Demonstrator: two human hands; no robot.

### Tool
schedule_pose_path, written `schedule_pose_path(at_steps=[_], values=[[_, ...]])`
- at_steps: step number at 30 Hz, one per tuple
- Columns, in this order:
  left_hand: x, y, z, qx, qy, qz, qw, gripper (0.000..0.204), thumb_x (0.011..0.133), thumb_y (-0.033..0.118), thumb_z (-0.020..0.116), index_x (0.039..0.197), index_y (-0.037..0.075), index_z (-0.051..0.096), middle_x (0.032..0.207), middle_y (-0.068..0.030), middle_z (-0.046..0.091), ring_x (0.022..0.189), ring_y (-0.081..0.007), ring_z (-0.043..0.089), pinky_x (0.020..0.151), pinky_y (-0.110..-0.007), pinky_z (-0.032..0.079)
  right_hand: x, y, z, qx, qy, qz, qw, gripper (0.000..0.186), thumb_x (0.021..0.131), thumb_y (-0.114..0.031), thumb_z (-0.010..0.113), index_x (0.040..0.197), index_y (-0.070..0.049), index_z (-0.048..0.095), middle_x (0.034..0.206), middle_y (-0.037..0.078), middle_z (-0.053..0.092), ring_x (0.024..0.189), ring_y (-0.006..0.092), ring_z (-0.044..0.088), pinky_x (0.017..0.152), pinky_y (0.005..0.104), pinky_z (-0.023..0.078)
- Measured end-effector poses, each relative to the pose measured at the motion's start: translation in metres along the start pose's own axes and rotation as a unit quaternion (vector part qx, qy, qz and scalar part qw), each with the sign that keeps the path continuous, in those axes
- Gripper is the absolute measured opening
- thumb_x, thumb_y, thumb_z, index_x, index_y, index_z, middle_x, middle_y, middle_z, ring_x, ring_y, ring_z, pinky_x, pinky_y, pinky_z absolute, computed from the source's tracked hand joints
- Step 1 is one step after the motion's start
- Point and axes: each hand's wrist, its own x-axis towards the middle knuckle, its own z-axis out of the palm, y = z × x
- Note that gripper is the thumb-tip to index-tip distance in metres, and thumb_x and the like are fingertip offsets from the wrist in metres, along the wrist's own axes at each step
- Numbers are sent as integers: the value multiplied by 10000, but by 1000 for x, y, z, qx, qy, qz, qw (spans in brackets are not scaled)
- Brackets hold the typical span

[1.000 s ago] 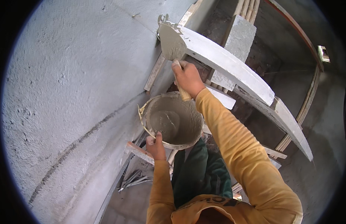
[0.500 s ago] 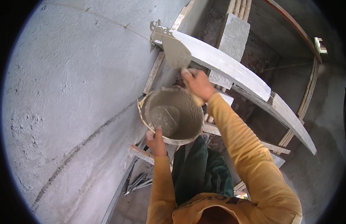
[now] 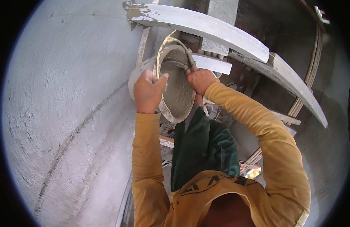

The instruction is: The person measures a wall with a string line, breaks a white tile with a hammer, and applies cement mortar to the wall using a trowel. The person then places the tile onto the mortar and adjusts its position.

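A mortar bucket [image 3: 168, 112] hangs tilted in front of me, its mouth turned toward me and grey mortar coating the inside. My left hand [image 3: 149, 90] is closed on its left rim beside the pale bail handle [image 3: 158, 56]. At the right rim, my right hand [image 3: 201, 80] is closed around a trowel, mostly hidden by the fingers. The trowel blade [image 3: 175, 72] seems to lie inside the bucket, hard to tell from the mortar. Beyond the bucket, a long pale beam [image 3: 205, 28] meets the wall, wet mortar smeared on its left end.
A rough plastered wall [image 3: 69, 75] rises on my left. A grey slab [image 3: 222, 15] lies beyond the beam, and a second beam piece [image 3: 296, 85] continues to the right. Bamboo poles [image 3: 313, 72] stand at the right. Below are my green-trousered legs [image 3: 209, 147] and wooden boards.
My right hand has brought the trowel back from the beam's left end to the bucket. The bucket has been lifted away from me and tipped, my left hand moving up with it. The view has shifted.
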Motion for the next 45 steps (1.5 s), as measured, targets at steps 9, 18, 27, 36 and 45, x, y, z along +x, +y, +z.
schedule_pose_path(at_steps=[9,18,27,36,45], values=[[0,9,-2,-157,28,-37,986,211,828,143,710,765,16,554,688,52,508,612,-36,415,540,-212,354,-18,32,7,234,-84,-59,967,367,840,-300,563,1021,3,665,883,194,673,853,342,660,775,417,511],[1,-19,7,-219,168,-50,960,197,823,135,708,765,28,553,719,30,520,644,-57,431,561,-225,363,-37,73,-51,541,-92,61,834,439,854,-391,617,1056,-6,677,776,64,622,610,145,551,602,310,495],[-44,-82,5,-258,274,-203,904,176,815,103,692,776,35,534,722,12,512,642,-70,426,576,-235,363,65,72,-117,158,229,67,958,350,873,-342,559,1083,-78,651,964,183,643,886,326,640,805,411,510],[-64,-100,9,-243,263,-205,911,143,823,97,673,814,9,561,766,-14,555,675,-97,479,616,-252,402,19,82,-112,31,265,116,957,315,867,-265,593,1154,-136,598,1005,143,615,849,328,644,746,421,529],[-37,-66,3,-173,202,-166,950,198,818,140,696,776,7,555,718,19,523,643,-82,431,582,-255,388,-50,88,-77,88,217,88,968,294,866,-307,586,1098,-128,621,923,154,640,806,335,650,722,438,526]])
